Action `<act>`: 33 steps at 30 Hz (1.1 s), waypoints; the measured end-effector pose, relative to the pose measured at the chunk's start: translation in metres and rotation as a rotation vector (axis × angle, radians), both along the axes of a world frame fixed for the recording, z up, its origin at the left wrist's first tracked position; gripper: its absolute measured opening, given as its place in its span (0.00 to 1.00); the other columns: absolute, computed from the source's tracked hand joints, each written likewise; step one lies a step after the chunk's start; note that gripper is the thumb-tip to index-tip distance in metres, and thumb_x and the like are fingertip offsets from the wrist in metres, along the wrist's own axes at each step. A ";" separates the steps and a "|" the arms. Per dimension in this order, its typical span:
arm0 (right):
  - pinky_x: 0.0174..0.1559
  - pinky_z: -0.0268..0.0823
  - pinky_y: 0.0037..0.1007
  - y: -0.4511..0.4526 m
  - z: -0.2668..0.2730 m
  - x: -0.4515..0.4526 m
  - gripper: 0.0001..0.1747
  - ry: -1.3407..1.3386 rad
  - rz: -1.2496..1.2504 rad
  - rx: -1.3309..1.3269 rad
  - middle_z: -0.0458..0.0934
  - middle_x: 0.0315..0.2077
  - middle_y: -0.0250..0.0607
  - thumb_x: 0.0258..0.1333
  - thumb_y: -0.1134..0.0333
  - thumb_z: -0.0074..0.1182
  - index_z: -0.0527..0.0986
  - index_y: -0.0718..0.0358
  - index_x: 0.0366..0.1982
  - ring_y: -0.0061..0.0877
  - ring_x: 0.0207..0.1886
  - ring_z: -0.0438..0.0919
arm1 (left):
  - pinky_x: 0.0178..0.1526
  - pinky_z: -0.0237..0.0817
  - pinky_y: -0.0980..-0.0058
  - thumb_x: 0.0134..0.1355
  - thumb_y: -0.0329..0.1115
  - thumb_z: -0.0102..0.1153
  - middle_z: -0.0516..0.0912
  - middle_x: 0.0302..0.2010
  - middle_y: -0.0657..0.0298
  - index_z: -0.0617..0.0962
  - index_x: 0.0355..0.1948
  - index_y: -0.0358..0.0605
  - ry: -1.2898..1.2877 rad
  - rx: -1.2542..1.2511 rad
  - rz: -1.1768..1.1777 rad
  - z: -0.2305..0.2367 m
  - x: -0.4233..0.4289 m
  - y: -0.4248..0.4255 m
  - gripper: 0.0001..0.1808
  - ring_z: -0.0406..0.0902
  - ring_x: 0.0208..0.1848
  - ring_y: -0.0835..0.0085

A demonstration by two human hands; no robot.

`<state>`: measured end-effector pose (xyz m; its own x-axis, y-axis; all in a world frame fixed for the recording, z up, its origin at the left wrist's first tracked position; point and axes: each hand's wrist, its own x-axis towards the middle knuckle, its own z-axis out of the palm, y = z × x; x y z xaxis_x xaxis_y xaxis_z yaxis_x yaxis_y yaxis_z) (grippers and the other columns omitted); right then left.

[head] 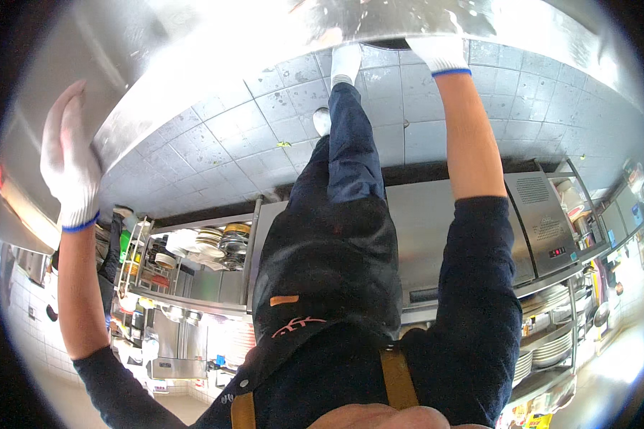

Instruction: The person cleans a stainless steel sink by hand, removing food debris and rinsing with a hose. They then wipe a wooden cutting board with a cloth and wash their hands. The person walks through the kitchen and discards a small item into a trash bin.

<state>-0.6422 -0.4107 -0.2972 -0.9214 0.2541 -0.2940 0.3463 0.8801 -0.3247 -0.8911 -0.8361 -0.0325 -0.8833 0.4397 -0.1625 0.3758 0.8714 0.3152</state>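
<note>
My left hand [72, 155] wears a white knit glove with a blue cuff. It is raised at the edge of a stainless steel counter [155, 69], fingers stretched out, and I see nothing in it. Whether it touches the steel, I cannot tell. In a matching glove, my right hand [443, 53] reaches to the counter's front edge. Glare and the edge hide its fingers, so its grip is unclear. Just beside it, a dark curved rim [389, 44] shows below the counter edge.
Grey floor tiles [236, 123] lie below, with green scraps [283, 143]. Behind me are a steel undercounter unit [547, 225] with a red display, racks of stacked plates [209, 244] and more plates [553, 348]. Another person's dark-trousered leg [110, 257] appears at left, near a pale slab [29, 214].
</note>
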 end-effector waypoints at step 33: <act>0.54 0.73 0.45 0.018 0.275 -0.197 0.15 0.133 0.421 0.039 0.82 0.39 0.52 0.65 0.59 0.56 0.80 0.61 0.45 0.46 0.48 0.81 | 0.51 0.76 0.57 0.67 0.40 0.55 0.87 0.42 0.52 0.86 0.43 0.45 0.007 0.070 -0.003 0.036 -0.007 0.019 0.13 0.85 0.45 0.51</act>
